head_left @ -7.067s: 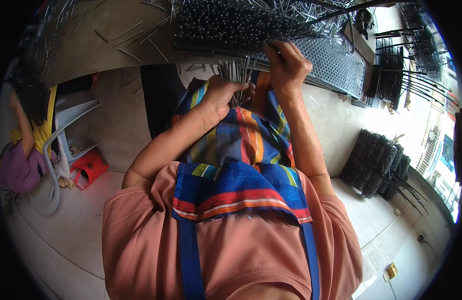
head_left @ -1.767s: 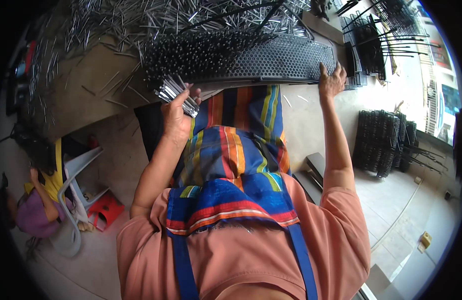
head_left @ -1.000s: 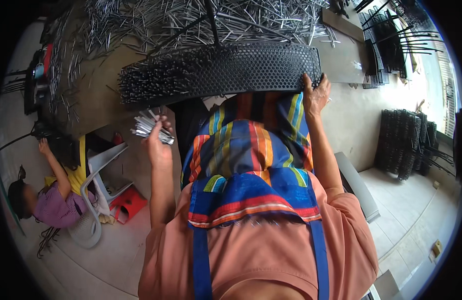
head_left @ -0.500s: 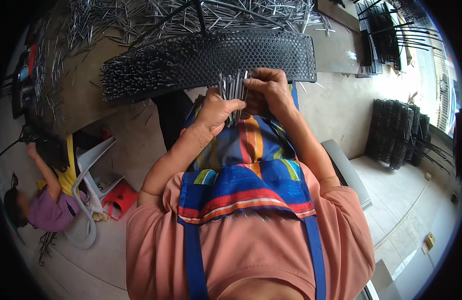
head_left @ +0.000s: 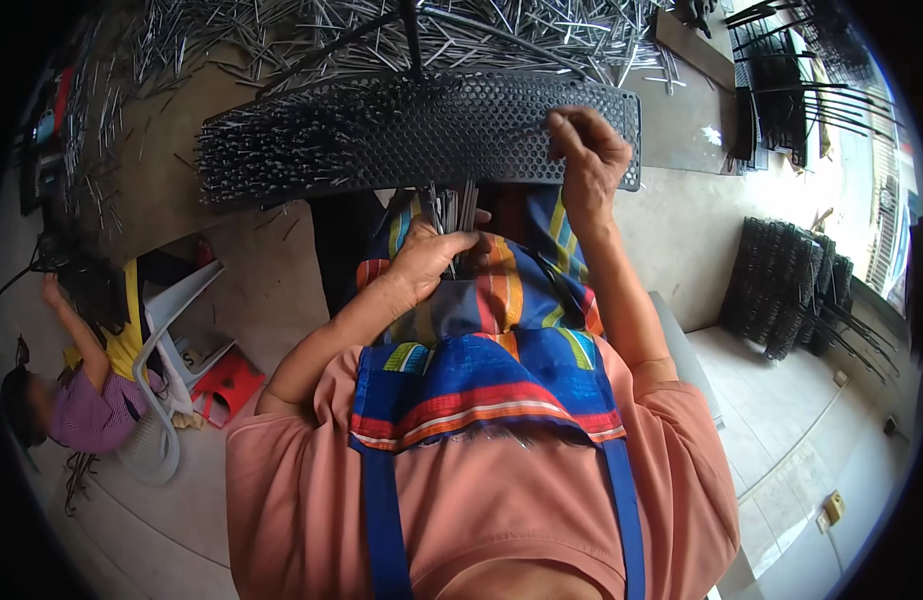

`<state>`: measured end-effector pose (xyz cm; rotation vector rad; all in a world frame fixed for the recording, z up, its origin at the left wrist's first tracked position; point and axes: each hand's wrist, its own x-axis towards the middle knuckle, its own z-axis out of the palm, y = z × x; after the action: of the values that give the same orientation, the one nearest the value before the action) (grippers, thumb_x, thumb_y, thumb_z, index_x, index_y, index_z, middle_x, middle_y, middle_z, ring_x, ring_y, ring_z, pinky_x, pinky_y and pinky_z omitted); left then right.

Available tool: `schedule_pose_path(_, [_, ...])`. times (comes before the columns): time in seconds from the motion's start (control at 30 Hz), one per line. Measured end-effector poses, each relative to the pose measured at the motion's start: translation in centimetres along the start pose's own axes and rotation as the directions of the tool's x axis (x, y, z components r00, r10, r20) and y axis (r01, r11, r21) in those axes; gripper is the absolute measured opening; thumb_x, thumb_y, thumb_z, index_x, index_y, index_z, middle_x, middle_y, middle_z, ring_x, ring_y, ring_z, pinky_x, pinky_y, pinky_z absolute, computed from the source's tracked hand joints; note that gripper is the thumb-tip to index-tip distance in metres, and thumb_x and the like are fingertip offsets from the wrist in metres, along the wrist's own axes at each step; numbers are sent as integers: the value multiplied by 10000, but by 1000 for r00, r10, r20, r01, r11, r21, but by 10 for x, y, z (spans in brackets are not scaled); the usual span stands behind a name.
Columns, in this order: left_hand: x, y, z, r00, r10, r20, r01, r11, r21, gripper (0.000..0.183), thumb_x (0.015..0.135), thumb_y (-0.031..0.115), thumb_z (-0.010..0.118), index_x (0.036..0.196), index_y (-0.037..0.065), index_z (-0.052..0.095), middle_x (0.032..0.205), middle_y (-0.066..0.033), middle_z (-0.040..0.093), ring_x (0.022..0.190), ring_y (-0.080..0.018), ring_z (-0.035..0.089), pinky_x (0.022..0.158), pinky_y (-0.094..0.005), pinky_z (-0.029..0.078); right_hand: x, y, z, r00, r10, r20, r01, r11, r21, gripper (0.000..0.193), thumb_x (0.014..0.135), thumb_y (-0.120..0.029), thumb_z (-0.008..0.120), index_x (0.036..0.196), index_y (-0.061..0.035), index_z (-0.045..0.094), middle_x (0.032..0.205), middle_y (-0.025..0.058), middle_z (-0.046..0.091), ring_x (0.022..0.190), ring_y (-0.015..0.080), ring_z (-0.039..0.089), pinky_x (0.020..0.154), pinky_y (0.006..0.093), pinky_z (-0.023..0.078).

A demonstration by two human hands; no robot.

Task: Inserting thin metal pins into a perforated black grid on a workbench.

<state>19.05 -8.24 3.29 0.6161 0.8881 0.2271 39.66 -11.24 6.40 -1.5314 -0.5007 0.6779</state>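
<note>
My left hand (head_left: 424,260) is wrapped round an upright bundle of thin metal rods (head_left: 447,208), in front of my lap at the near edge of a black perforated panel (head_left: 472,125). Dark rods (head_left: 272,155) stand packed in the holes over the panel's left part. The right part shows bare holes. Over that right part hovers my right hand (head_left: 594,165), its fingers curled and pinched together. Whatever lies between those fingertips, if anything, is too small to make out.
Loose metal rods (head_left: 542,35) lie heaped on the table behind the panel. Black wire racks (head_left: 787,285) are stacked on the floor at right, with more racks (head_left: 782,100) beyond. At left, a person in a purple top (head_left: 97,410) sits by a pale plastic chair (head_left: 152,430).
My right hand has left the rod bundle and moved up and right over the panel. My left hand, still round the bundle, has come slightly lower.
</note>
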Motion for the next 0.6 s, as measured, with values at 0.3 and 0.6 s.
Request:
schedule_pose_path(0.3, [8,32,16,993,3,-114,-14,995,-95,167,842,-18,610,1005,-28,642,807,-119,701,642,-189,681,562,-289,560,49,27,32,870,-472,147,494,840,-225,94,808,88,679,886,36,675,822,41,644,623,73,566,536,202,441])
schedule_pose_path(0.6, [31,36,16,986,-26,-163,-6,982,-190,171,808,-57,622,974,-23,650,847,-155,709,679,-228,698,560,-324,567,51,24,44,838,-437,326,541,592,-598,106,771,-23,745,874,-18,720,758,84,676,632,136,643,576,263,494])
